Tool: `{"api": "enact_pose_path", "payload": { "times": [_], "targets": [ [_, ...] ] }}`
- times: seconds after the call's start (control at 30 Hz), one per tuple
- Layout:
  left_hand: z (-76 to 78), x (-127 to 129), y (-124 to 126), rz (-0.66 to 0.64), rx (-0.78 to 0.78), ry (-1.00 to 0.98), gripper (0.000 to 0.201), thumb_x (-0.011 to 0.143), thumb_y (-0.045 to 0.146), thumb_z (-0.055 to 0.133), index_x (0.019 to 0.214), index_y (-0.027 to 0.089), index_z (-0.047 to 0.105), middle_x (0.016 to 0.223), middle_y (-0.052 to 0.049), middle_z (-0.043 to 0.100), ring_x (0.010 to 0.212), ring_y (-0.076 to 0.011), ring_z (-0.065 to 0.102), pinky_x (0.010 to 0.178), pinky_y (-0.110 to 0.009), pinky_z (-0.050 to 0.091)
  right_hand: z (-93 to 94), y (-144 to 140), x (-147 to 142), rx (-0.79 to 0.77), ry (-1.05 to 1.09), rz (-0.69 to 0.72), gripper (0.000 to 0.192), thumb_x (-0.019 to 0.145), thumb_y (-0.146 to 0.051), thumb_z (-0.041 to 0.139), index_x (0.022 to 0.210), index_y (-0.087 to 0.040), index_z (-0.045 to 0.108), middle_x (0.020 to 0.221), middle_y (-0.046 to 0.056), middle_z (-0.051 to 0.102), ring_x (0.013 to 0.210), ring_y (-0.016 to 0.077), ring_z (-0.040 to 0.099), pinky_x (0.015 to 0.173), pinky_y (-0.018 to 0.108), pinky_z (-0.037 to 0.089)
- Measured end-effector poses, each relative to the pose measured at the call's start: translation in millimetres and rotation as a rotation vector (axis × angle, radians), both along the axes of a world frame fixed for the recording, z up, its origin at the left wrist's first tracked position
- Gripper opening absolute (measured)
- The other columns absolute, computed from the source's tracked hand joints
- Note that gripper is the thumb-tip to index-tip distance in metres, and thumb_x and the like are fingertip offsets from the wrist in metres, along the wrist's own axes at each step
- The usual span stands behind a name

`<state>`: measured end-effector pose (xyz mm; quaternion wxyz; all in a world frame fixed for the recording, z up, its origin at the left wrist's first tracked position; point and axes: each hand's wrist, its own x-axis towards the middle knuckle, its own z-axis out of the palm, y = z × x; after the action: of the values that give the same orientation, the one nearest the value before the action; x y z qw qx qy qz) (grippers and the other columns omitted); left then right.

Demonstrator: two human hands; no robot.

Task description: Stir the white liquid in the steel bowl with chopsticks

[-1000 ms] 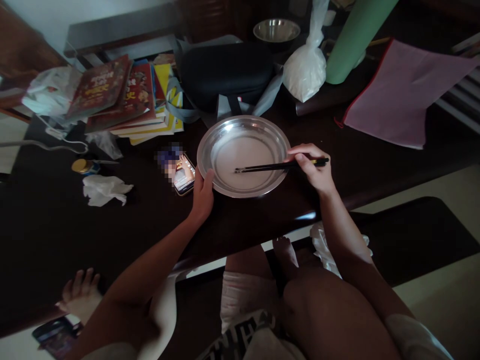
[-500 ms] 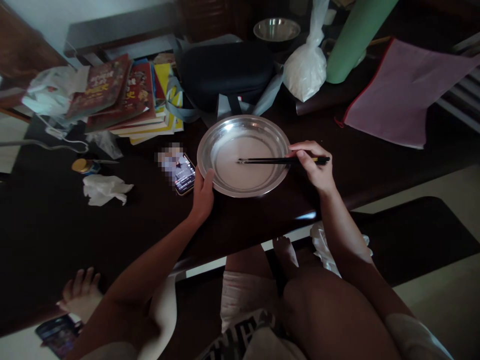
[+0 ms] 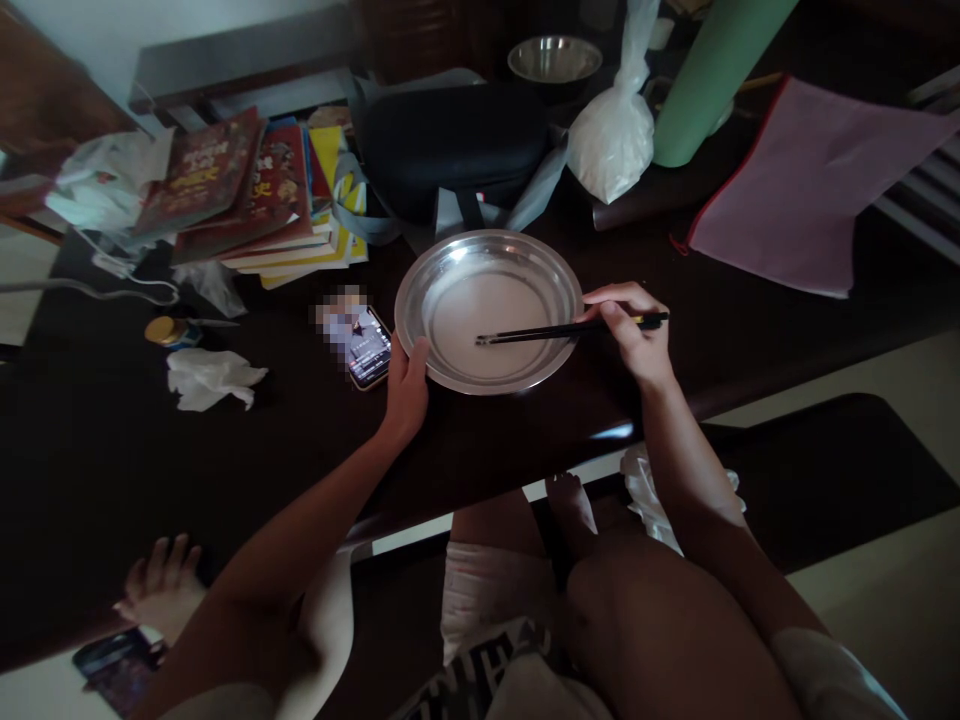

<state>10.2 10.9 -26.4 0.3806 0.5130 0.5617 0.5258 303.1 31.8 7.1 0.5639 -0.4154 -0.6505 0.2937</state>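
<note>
Lying almost level across the steel plate (image 3: pixel 450 262), the pair of black chopsticks (image 3: pixel 551 331) ran with its long axis left to right, tips low over the pale wet floor of the plate near its middle and the yellow-banded butt end sticking out past the rim on the right. The right hand (image 3: pixel 636 338) had its fingers clenched round the sticks just outside that rim, thumb on top, so the tips pointed away from it toward the left. Opposite, the left hand (image 3: pixel 406 390) gripped the near-left edge of the plate, thumb hooked over the rim, well apart from the chopstick tips. Of the two, the right hand alone touched the sticks.

The plate sat on the dark table (image 3: pixel 300 440), near its front edge. Just left of it lay a lit phone (image 3: pixel 367 348); farther left, a crumpled tissue (image 3: pixel 212 378). Behind stood a black case (image 3: pixel 450 145), a stack of books (image 3: pixel 255 195) and a knotted white bag (image 3: pixel 611 135).
</note>
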Motion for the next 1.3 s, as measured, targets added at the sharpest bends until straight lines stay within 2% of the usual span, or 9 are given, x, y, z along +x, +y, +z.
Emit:
{"api": "enact_pose_path", "payload": {
  "times": [0.13, 0.23, 0.33, 0.43, 0.6, 0.77, 0.93, 1.1, 1.3],
  "targets": [
    [0.9, 0.1, -0.3, 0.002, 0.004, 0.007, 0.051, 0.086, 0.064, 0.052, 0.121, 0.028, 0.059, 0.123, -0.006, 0.062, 0.124, -0.0243, 0.053, 0.116, -0.044, 0.035, -0.2, 0.5, -0.2, 0.022, -0.058, 0.012, 0.02, 0.089, -0.043, 0.06, 0.098, -0.03, 0.072, 0.085, -0.001, 0.073, 0.081, 0.016, 0.072, 0.077, 0.034, 0.058],
    [1.0, 0.1, -0.5, 0.006, -0.007, 0.01, 0.051, 0.085, 0.063, 0.053, 0.121, 0.027, 0.06, 0.125, -0.006, 0.061, 0.125, -0.0244, 0.053, 0.116, -0.043, 0.034, -0.1, 0.2, 0.6, 0.016, 0.011, -0.044, 0.02, 0.091, -0.041, 0.058, 0.098, -0.03, 0.073, 0.083, -0.001, 0.073, 0.075, 0.0146, 0.072, 0.072, 0.032, 0.058],
    [1.0, 0.2, -0.6, 0.006, -0.008, -0.006, 0.05, 0.086, 0.062, 0.053, 0.121, 0.027, 0.059, 0.125, -0.006, 0.061, 0.126, -0.0241, 0.052, 0.117, -0.043, 0.033, 0.4, -0.4, 0.4, 0.001, 0.041, 0.018, 0.017, 0.091, -0.037, 0.059, 0.098, -0.03, 0.073, 0.08, -0.002, 0.073, 0.072, 0.0131, 0.072, 0.069, 0.029, 0.057],
    [0.0, 0.3, -0.5, -0.005, -0.002, -0.02, 0.048, 0.087, 0.059, 0.053, 0.122, 0.027, 0.059, 0.125, -0.006, 0.061, 0.127, -0.0239, 0.052, 0.117, -0.043, 0.033, 0.9, 0.0, -0.5, 0.03, -0.033, 0.074, 0.017, 0.09, -0.036, 0.061, 0.098, -0.03, 0.073, 0.083, -0.001, 0.074, 0.079, 0.0141, 0.072, 0.075, 0.031, 0.057],
    [-2.0, -0.5, 0.1, -0.008, 0.006, 0.003, 0.048, 0.088, 0.059, 0.051, 0.124, 0.028, 0.058, 0.126, -0.006, 0.061, 0.127, -0.024, 0.052, 0.117, -0.044, 0.034, 0.2, 0.2, 0.0, 0.008, 0.009, -0.058, 0.023, 0.09, -0.044, 0.058, 0.096, -0.028, 0.072, 0.082, 0.0, 0.073, 0.074, 0.0148, 0.072, 0.07, 0.031, 0.059],
    [-3.5, -1.0, 0.5, -0.007, 0.014, 0.029, 0.046, 0.09, 0.058, 0.049, 0.125, 0.029, 0.057, 0.127, -0.006, 0.061, 0.129, -0.0238, 0.052, 0.116, -0.045, 0.034, -0.5, 0.0, 0.2, -0.006, -0.023, 0.037, 0.019, 0.089, -0.041, 0.06, 0.098, -0.029, 0.072, 0.082, -0.001, 0.073, 0.075, 0.0146, 0.072, 0.071, 0.031, 0.059],
    [-5.5, -1.5, 0.7, -0.017, 0.024, 0.022, 0.046, 0.09, 0.057, 0.049, 0.126, 0.029, 0.056, 0.128, -0.005, 0.061, 0.127, -0.0233, 0.052, 0.116, -0.044, 0.034, -0.8, -0.1, 1.3, 0.033, -0.013, -0.038, 0.02, 0.09, -0.042, 0.058, 0.095, -0.03, 0.073, 0.084, -0.001, 0.073, 0.074, 0.0143, 0.071, 0.072, 0.032, 0.058],
    [-2.5, -0.7, 0.6, -0.008, 0.011, 0.006, 0.046, 0.089, 0.057, 0.051, 0.123, 0.028, 0.058, 0.127, -0.005, 0.062, 0.126, -0.0236, 0.053, 0.116, -0.043, 0.035, 1.1, -1.0, -0.3, 0.022, -0.063, 0.076, 0.019, 0.09, -0.04, 0.059, 0.099, -0.03, 0.073, 0.081, -0.001, 0.073, 0.078, 0.0156, 0.071, 0.076, 0.034, 0.058],
    [-1.0, 0.1, 0.1, -0.006, -0.002, -0.007, 0.048, 0.088, 0.059, 0.052, 0.124, 0.027, 0.058, 0.127, -0.006, 0.061, 0.125, -0.0245, 0.054, 0.114, -0.044, 0.037, -0.1, -0.3, 0.8, 0.023, 0.03, -0.051, 0.021, 0.091, -0.042, 0.057, 0.095, -0.029, 0.072, 0.079, -0.001, 0.071, 0.07, 0.0143, 0.071, 0.068, 0.032, 0.057]
  ]
}}
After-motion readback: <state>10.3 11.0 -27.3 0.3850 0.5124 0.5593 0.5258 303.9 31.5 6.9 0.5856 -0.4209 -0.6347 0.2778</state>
